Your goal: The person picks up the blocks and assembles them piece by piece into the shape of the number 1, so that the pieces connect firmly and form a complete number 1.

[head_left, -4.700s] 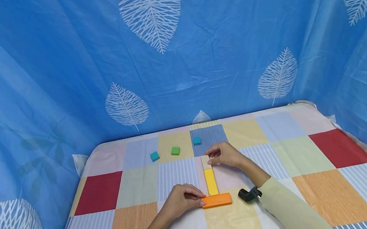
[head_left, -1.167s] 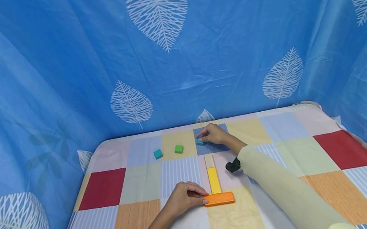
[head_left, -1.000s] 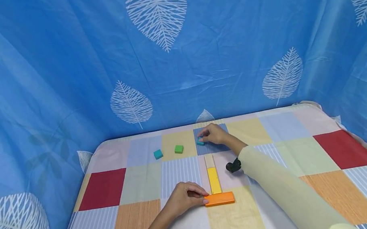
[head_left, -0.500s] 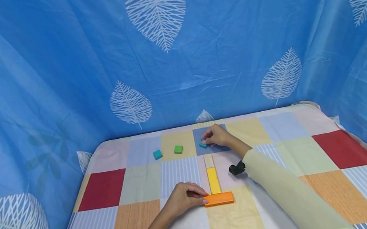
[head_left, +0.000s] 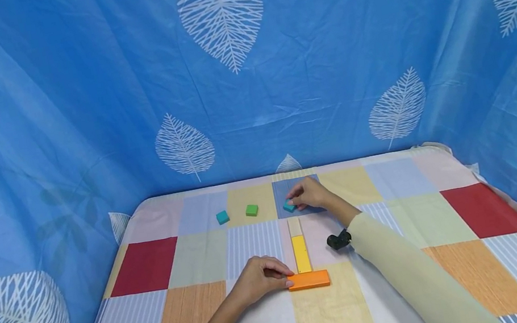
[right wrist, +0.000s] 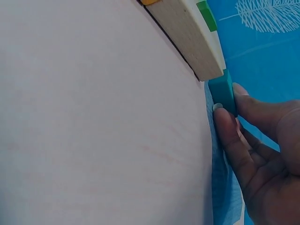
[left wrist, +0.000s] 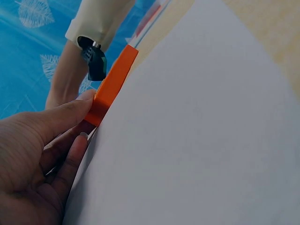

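Note:
My left hand [head_left: 260, 279] pinches the left end of an orange rectangular block [head_left: 309, 281] that lies crosswise on the cloth. From that block's far side a yellow block [head_left: 301, 254] runs away from me, and a plain wood-coloured block [head_left: 295, 227] continues the line. My right hand [head_left: 309, 193] pinches a small teal block [head_left: 289, 206] between thumb and fingers, just beyond the far end of the wooden one. In the right wrist view the teal block [right wrist: 223, 93] sits close by the wooden block's end [right wrist: 192, 42].
A second teal block [head_left: 223, 217] and a green block [head_left: 252, 210] lie at the back, left of the right hand. A patchwork cloth [head_left: 198, 259] covers the table. Blue leaf-print curtains [head_left: 313, 59] stand behind and at both sides.
My right hand has gone from the wooden block to the teal block, gripped it and moved it slightly right and toward me. My left hand stays on the orange block.

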The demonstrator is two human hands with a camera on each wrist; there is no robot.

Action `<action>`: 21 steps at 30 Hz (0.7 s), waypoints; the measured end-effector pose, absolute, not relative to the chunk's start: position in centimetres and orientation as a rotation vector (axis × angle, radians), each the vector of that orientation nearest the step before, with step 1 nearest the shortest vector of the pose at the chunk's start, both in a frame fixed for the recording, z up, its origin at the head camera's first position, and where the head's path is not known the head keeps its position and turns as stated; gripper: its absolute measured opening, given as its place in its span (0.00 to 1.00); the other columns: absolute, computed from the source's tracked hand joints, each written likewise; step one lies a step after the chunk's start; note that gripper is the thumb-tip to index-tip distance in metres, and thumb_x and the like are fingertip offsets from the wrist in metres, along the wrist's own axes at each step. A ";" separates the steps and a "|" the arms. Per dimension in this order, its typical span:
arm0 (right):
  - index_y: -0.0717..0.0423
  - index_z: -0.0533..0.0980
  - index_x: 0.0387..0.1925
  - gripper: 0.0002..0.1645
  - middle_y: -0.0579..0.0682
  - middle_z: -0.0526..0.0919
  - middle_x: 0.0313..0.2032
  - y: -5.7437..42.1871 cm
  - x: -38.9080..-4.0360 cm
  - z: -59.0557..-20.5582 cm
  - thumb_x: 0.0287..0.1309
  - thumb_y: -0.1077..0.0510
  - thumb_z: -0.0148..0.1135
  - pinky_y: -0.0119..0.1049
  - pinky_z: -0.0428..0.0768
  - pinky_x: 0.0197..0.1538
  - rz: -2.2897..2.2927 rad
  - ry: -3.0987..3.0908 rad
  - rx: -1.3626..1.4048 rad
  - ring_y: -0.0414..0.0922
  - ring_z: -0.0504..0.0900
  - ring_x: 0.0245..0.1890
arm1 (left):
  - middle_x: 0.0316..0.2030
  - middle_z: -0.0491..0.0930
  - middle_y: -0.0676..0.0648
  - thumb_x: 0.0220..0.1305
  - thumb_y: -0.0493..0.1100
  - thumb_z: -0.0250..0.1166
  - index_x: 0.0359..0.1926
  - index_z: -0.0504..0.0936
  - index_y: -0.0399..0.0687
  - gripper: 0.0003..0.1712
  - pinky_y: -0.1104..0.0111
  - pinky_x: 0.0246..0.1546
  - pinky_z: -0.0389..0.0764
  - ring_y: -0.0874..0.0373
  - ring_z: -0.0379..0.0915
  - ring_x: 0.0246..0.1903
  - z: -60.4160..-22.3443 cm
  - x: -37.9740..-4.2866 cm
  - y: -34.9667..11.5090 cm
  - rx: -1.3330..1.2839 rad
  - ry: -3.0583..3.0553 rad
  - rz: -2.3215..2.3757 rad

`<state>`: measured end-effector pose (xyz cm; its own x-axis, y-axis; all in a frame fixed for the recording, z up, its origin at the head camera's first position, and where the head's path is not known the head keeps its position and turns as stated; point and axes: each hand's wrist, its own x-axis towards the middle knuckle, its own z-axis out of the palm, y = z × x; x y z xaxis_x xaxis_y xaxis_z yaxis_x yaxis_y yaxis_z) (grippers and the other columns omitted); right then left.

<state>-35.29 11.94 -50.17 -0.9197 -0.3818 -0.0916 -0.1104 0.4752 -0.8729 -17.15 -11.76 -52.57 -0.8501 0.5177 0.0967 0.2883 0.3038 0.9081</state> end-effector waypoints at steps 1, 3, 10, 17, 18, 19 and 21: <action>0.66 0.86 0.44 0.10 0.57 0.88 0.35 12.0 -35.3 -50.2 0.62 0.65 0.69 0.37 0.87 0.34 -1.413 2.452 -0.424 0.44 0.86 0.27 | 0.35 0.88 0.55 0.55 0.38 0.79 0.37 0.93 0.50 0.07 0.71 0.37 0.84 0.64 0.83 0.35 -52.5 -17.1 -11.8 0.738 2.356 1.568; 0.65 0.86 0.44 0.10 0.56 0.88 0.34 12.0 -35.2 -50.2 0.62 0.64 0.70 0.37 0.87 0.34 -1.398 2.455 -0.423 0.44 0.86 0.27 | 0.35 0.88 0.56 0.55 0.39 0.79 0.37 0.92 0.50 0.07 0.71 0.37 0.84 0.64 0.82 0.35 -52.5 -17.2 -11.7 0.738 2.356 1.567; 0.64 0.86 0.44 0.10 0.54 0.88 0.35 12.1 -34.8 -50.2 0.63 0.63 0.69 0.36 0.86 0.35 -1.364 2.480 -0.463 0.43 0.85 0.27 | 0.35 0.88 0.57 0.54 0.38 0.79 0.37 0.93 0.50 0.08 0.70 0.37 0.85 0.64 0.83 0.35 -52.5 -17.2 -11.8 0.735 2.354 1.564; 0.64 0.86 0.43 0.09 0.54 0.88 0.34 12.3 -34.6 -50.1 0.63 0.63 0.69 0.36 0.86 0.34 -1.348 2.470 -0.490 0.42 0.84 0.26 | 0.35 0.88 0.57 0.54 0.38 0.79 0.37 0.93 0.50 0.08 0.70 0.37 0.85 0.64 0.83 0.35 -52.5 -17.2 -11.8 0.738 2.356 1.565; 0.65 0.86 0.43 0.09 0.54 0.88 0.34 12.3 -34.5 -50.1 0.63 0.63 0.69 0.36 0.86 0.34 -1.349 2.468 -0.492 0.43 0.84 0.26 | 0.35 0.88 0.57 0.54 0.38 0.79 0.37 0.93 0.50 0.08 0.70 0.37 0.85 0.64 0.83 0.35 -52.5 -17.2 -11.8 0.736 2.356 1.565; 0.64 0.86 0.43 0.09 0.54 0.88 0.34 12.3 -34.5 -50.1 0.63 0.63 0.69 0.36 0.86 0.34 -1.350 2.468 -0.495 0.42 0.84 0.26 | 0.35 0.88 0.57 0.54 0.38 0.79 0.37 0.93 0.50 0.08 0.70 0.37 0.85 0.64 0.83 0.35 -52.5 -17.2 -11.8 0.734 2.357 1.566; 0.64 0.87 0.43 0.09 0.54 0.88 0.34 12.3 -34.5 -50.1 0.64 0.63 0.69 0.36 0.86 0.34 -1.353 2.466 -0.499 0.42 0.84 0.26 | 0.35 0.88 0.57 0.54 0.38 0.79 0.37 0.93 0.50 0.08 0.70 0.37 0.85 0.64 0.83 0.35 -52.5 -17.2 -11.8 0.732 2.356 1.569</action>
